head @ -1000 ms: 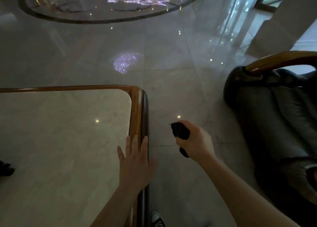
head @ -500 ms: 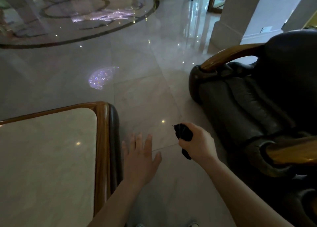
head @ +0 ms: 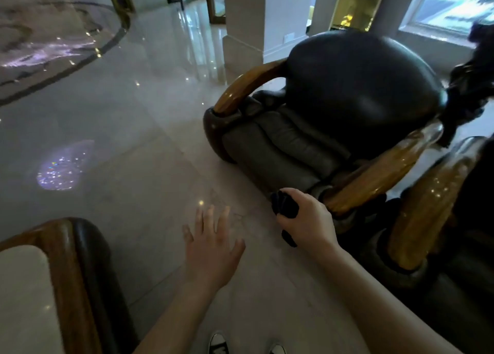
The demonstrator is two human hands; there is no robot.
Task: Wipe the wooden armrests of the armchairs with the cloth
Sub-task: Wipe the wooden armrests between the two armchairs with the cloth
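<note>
- The view has swung right since a second ago: the marble-topped table (head: 24,295) that filled the lower left now shows only its wooden corner, and a dark leather armchair (head: 355,92) has come fully into sight.
- The left hand (head: 211,249), which lay flat on the table edge, now hangs over the bare floor (head: 120,113), fingers spread, holding nothing.
- The right hand (head: 307,220) is closed around a bunched black cloth (head: 284,206).
- The cloth sits just beside the front end of the chair's near armrest (head: 374,174), not clearly touching the wood.
- A far armrest (head: 240,92) curves along the chair's other side; a second chair's armrest (head: 425,209) stands at right.
- Wiping appears not yet begun; this looks like the approach.
- Next, the cloth likely needs laying on the near armrest and drawing along its curve.
</note>
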